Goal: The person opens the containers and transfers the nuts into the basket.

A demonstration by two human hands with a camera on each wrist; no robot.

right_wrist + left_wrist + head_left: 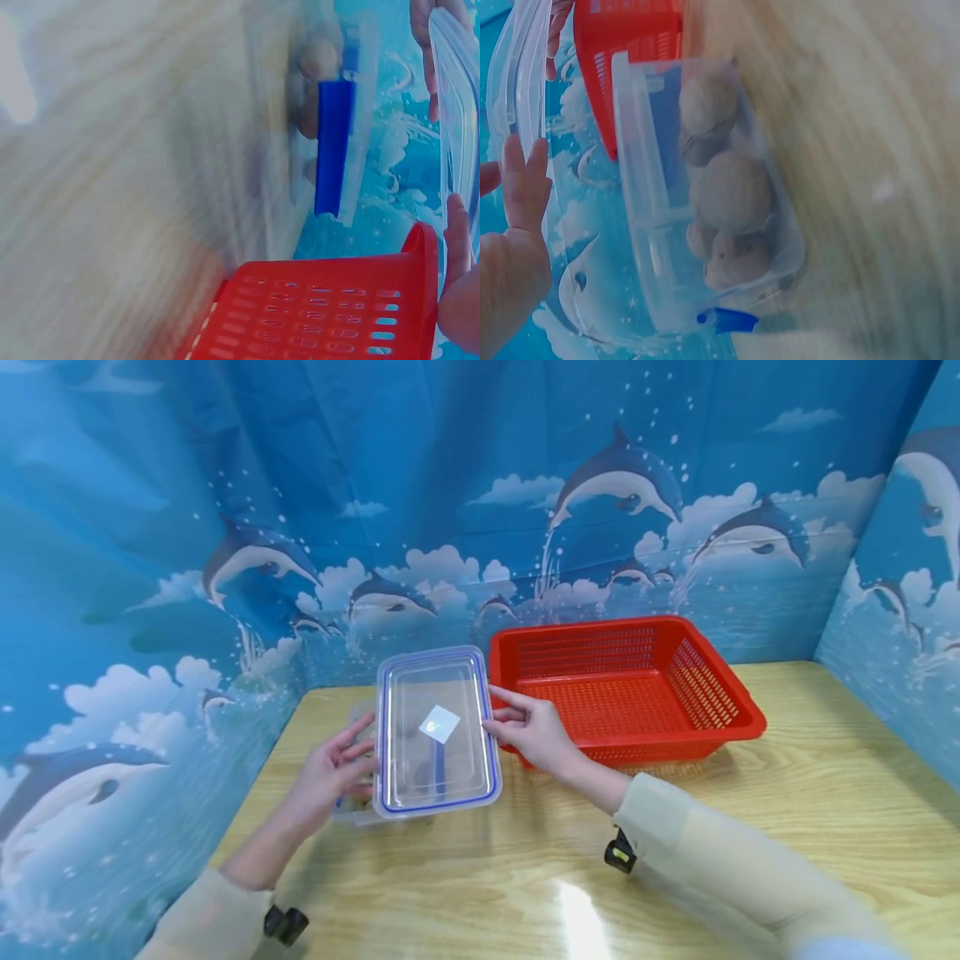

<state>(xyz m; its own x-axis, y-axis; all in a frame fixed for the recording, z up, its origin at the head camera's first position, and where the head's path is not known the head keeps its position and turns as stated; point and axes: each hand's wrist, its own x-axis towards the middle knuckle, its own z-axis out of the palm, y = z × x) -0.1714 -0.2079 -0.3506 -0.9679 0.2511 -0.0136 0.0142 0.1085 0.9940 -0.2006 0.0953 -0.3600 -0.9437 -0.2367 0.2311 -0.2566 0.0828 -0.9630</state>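
A clear plastic lid (408, 693) with a blue seal and a white label is held up between two hands. My left hand (333, 770) holds its left edge, fingers at the rim. On the opposite side my right hand (542, 732) pinches the right edge between thumb and fingers. Below the lid, on the table, stands an open clear plastic box (641, 187), mostly hidden by the lid in the head view. Inside it lie several round brown lumps (735, 191), resembling potatoes. A blue clip (334, 146) hangs on the box's side.
A red perforated plastic basket (622, 743) stands to the right of the box, near the back of the wooden table (525, 877). A blue curtain (450, 468) printed with dolphins hangs behind the table and along its sides.
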